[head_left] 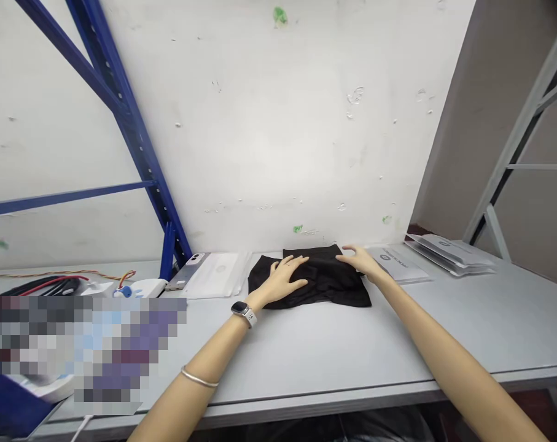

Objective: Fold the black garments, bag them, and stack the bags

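Observation:
A piece of black cloth clothing (327,285), wrinkled in the middle, lies on the grey table (333,344) close to the white wall. Its exact kind I cannot make out. My left hand (285,279), with a watch on the wrist, rests flat over the left part of the garment, fingers spread. At the garment's right upper edge is my right hand (361,261), its fingers apart and nothing seen between them. Just right of that hand lies a flat printed white bag (400,265).
Clear plastic bags (218,275) and a phone (186,271) lie to the left. Several printed packets (453,253) are stacked at the right. A blue rack post (142,141) rises at the left, near cables (52,285). A blurred patch covers the lower left.

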{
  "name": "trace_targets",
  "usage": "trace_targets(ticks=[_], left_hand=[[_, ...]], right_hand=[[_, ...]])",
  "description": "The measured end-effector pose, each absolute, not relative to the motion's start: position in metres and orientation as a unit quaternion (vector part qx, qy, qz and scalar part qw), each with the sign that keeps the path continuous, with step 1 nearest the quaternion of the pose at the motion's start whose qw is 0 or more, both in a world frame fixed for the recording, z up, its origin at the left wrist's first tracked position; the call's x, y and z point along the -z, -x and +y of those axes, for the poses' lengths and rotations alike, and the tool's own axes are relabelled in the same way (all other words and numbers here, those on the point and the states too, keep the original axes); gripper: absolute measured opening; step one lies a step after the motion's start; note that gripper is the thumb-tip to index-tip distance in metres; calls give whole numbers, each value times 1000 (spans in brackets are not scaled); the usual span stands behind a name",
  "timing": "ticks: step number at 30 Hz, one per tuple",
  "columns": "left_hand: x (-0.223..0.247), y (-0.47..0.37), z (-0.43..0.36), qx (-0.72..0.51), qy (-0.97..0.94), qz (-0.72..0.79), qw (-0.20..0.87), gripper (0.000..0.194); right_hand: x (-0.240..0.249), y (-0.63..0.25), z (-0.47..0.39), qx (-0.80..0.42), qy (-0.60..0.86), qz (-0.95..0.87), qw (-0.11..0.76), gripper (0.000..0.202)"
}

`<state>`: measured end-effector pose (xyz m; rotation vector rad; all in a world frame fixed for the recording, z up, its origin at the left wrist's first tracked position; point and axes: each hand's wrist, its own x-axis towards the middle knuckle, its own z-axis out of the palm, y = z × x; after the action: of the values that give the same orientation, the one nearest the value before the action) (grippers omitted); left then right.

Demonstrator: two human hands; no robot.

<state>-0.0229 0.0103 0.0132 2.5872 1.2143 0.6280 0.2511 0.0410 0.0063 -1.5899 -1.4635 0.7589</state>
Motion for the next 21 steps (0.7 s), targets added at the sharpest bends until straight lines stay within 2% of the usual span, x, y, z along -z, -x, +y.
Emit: trace_targets(ticks=[4,7,9,15,18,21], left_hand=[[-11,11,6,-219,-885,387,135,53],[-15,10,4,-230,-888,372,140,39],[-25,16,5,-249,-885,354,171,33],[-67,69,5,-289,-806,428,290,53],[-74,94,6,-282,-767,500,287,48],[-69,103,13,-283,-724,568,270,47]], right_hand=[[8,-253,50,-317,604,-620,388,59],[10,-251,53,-354,560,-624,413,71],[5,-250,52,-388,532,-612,438,72],[-13,-255,39,-407,521,-603,446,56],[-12,-251,37,-397,516,-624,432,50],[-7,-245,42,-321,518,-647,458,31]])
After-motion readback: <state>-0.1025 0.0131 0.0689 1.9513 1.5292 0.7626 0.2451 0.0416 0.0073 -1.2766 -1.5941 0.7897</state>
